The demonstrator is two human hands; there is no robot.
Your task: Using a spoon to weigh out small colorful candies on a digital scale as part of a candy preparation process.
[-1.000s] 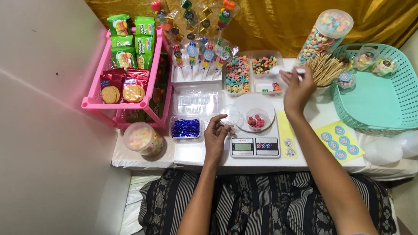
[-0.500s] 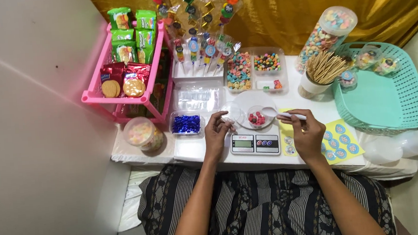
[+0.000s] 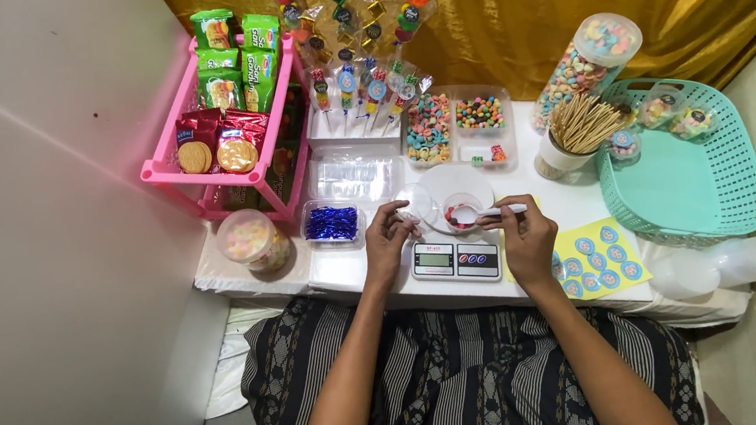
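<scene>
Taking the small digital scale (image 3: 455,259) as landmark: straight behind it the round white plate (image 3: 455,190) with its small clear cup (image 3: 460,210) blocks the way, with trays of coloured sweets (image 3: 454,124) further back. To its left a tub of blue foil (image 3: 331,222) and a round tub (image 3: 250,240) crowd the worktop (image 3: 347,273). To its right lies a flat sticker sheet (image 3: 593,254), low enough to pass over; beyond it rises the teal basket (image 3: 735,184) wall.

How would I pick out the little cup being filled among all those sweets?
Start at the white table and find the small digital scale at its front edge, between the two hands. On its round white platform sits a small clear cup with red sweets inside. Unlike the closed tubs nearby, it is open, with a white spoon reaching into it.
</scene>
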